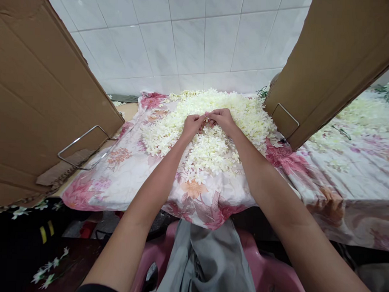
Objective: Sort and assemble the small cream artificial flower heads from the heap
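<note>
A broad pile of small white artificial flowers lies on a floral tablecloth in front of me. Over the middle of the pile, my left hand and my right hand meet, thumbs and fingertips pinched close together. Something small and pale, seemingly a flower piece, shows between the fingertips; most of it is hidden by the fingers. Loose blossoms surround both hands on every side.
Cardboard panels stand at the left and right, with metal wire bookends at their bases. A white tiled wall closes the back. More blossoms lie beyond the right panel. Flower stems hang low at left.
</note>
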A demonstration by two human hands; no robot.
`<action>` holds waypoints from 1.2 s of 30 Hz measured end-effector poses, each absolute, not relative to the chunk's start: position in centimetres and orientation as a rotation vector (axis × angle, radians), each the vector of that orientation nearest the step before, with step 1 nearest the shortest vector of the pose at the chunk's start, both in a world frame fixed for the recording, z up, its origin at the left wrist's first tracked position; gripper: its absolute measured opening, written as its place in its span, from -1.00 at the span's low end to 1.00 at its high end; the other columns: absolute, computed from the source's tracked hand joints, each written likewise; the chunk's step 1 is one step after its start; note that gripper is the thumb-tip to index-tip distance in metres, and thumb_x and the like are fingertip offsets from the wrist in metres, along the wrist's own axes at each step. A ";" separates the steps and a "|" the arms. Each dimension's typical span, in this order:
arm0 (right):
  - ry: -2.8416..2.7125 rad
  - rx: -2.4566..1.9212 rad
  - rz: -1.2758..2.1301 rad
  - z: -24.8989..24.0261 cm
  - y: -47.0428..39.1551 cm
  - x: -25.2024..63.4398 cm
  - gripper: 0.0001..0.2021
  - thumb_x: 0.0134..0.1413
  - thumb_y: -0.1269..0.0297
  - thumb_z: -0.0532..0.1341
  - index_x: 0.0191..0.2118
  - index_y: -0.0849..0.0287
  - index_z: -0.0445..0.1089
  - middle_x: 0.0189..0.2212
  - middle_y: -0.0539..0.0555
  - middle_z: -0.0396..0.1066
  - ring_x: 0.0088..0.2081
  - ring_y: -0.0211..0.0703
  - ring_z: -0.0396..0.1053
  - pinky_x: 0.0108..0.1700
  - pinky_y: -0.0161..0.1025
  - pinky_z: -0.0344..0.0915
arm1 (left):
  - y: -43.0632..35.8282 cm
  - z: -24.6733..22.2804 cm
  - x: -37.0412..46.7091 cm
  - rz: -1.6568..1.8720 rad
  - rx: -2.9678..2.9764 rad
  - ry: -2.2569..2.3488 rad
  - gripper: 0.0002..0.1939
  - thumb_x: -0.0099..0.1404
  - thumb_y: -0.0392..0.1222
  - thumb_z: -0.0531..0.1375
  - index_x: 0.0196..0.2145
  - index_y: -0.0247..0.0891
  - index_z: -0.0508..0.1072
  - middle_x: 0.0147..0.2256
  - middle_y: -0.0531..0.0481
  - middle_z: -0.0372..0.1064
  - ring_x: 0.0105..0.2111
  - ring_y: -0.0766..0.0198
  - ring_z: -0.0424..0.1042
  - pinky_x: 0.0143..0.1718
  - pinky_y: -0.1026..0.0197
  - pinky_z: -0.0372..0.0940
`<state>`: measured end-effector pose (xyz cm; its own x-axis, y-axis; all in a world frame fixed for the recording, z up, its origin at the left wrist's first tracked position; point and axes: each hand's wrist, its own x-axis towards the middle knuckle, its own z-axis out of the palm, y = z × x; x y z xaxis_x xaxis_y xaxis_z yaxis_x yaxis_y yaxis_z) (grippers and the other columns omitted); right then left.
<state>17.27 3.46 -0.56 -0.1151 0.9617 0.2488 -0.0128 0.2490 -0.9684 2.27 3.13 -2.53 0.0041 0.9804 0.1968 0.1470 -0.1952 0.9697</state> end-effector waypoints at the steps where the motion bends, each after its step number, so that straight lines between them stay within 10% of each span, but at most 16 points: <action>1: -1.401 -0.966 1.105 -0.5 3.4 17.2 -0.55 -0.16 0.03 0.62 -0.56 0.23 0.45 -0.68 0.04 0.41 -0.65 -0.30 0.34 -0.59 -0.39 0.29 | 3.2 -2.5 2.2 1.281 1.466 1.205 -0.58 0.35 0.00 0.34 -0.55 -0.29 0.43 -0.62 0.07 0.36 -0.66 0.45 0.30 -0.61 0.41 0.25; 16: -1.292 -0.961 1.127 -1.3 4.5 17.0 -0.66 -0.06 0.25 0.59 -0.52 0.21 0.44 -0.70 -0.02 0.40 -0.64 -0.28 0.37 -0.58 -0.40 0.30 | 2.9 -2.8 2.0 1.258 1.531 1.165 -0.83 0.26 -0.30 0.31 -0.47 -0.28 0.44 -0.61 0.13 0.34 -0.65 0.45 0.26 -0.59 0.39 0.27; 27: -1.358 -0.895 0.910 -2.1 5.3 16.9 -0.56 -0.22 0.12 0.64 -0.47 0.17 0.38 -0.57 -0.08 0.38 -0.62 -0.33 0.32 -0.59 -0.36 0.31 | 3.1 -2.3 2.0 1.239 1.410 1.164 -0.75 0.32 -0.35 0.25 -0.52 -0.29 0.38 -0.58 0.11 0.35 -0.64 0.47 0.30 -0.60 0.39 0.26; 36: -1.518 -0.944 0.746 -2.8 5.6 16.9 -0.63 0.03 0.00 0.49 -0.47 0.19 0.48 -0.60 -0.04 0.36 -0.62 -0.30 0.30 -0.59 -0.35 0.27 | 2.9 -2.1 1.8 1.307 1.327 1.091 -0.77 0.41 -0.28 0.27 -0.43 -0.33 0.45 -0.53 0.08 0.36 -0.63 0.45 0.31 -0.61 0.35 0.28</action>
<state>16.89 5.57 -2.77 -0.0355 0.8782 0.4771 0.1593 0.4762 -0.8648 1.81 2.86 -2.06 0.0329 0.9869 0.1579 -0.0204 -0.1573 0.9873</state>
